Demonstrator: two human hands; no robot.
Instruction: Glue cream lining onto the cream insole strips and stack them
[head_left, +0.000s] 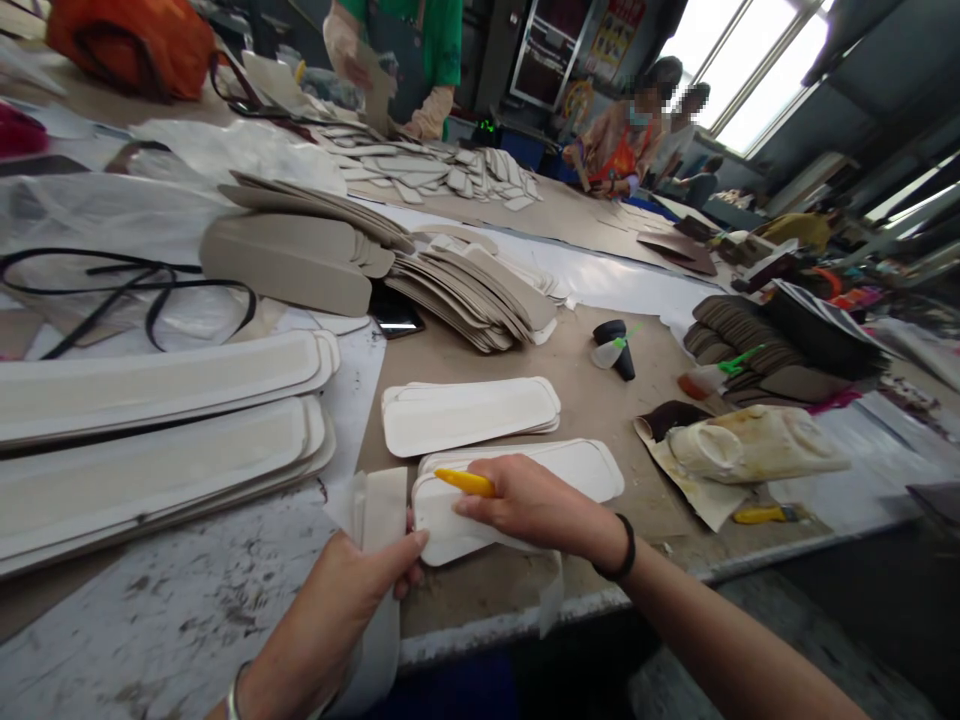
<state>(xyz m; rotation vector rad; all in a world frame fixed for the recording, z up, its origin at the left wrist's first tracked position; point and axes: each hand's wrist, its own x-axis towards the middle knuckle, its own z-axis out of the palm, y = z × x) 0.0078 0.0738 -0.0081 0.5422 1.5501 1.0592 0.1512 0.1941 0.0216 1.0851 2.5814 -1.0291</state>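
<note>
Right hand [536, 505] is closed around a smooth yellow plastic tool [465, 482], pressing on a flat white rounded-rectangle panel [517, 490] near the counter [187, 610] edge. Left hand [352, 590] pinches the panel's near corner, thumb on top. Scuffed, paint-flecked counter.

Single head view, looking forward-down, close over worktable [600, 400].
</note>
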